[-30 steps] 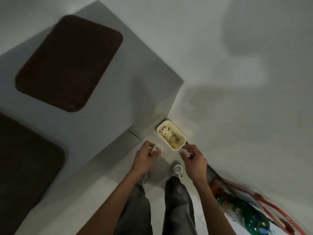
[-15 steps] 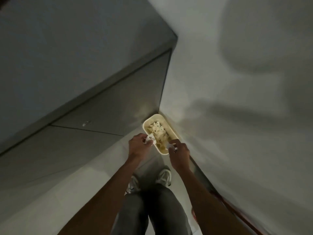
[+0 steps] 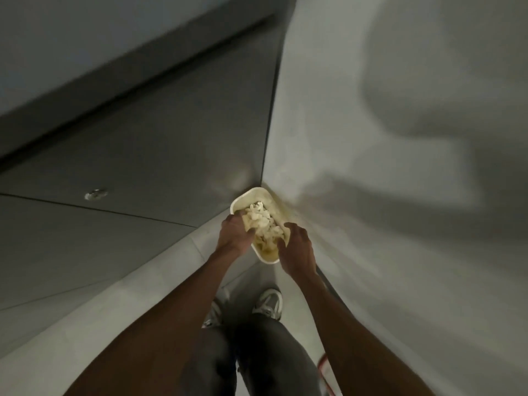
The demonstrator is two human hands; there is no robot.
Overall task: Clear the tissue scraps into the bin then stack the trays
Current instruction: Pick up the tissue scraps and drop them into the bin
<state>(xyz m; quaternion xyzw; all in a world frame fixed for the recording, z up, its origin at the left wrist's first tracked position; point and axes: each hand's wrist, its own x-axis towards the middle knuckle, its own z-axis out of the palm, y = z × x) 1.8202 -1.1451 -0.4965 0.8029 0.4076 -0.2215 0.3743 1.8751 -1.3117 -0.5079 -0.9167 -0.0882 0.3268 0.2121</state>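
Note:
A cream rectangular bin (image 3: 248, 195) stands on the floor in the corner between a grey cabinet and a white wall. A heap of white tissue scraps (image 3: 264, 221) fills it. My left hand (image 3: 234, 234) reaches over the bin's left rim, its curled fingers down among the scraps; whether it still holds one is hidden. My right hand (image 3: 297, 247) hangs over the bin's near right rim, fingers loose and pointing down, with no scrap visible in it. The trays are out of view.
The grey cabinet front (image 3: 143, 167) rises on the left and the white wall (image 3: 400, 195) on the right, closing in the bin. My legs and grey shoes (image 3: 268, 302) stand on the pale floor just behind it. A red object (image 3: 324, 364) shows at the lower right.
The view has dropped closer to the bin. Both hands moved forward from pinching scraps above the rim to reaching into it. The scrap in my right hand is gone.

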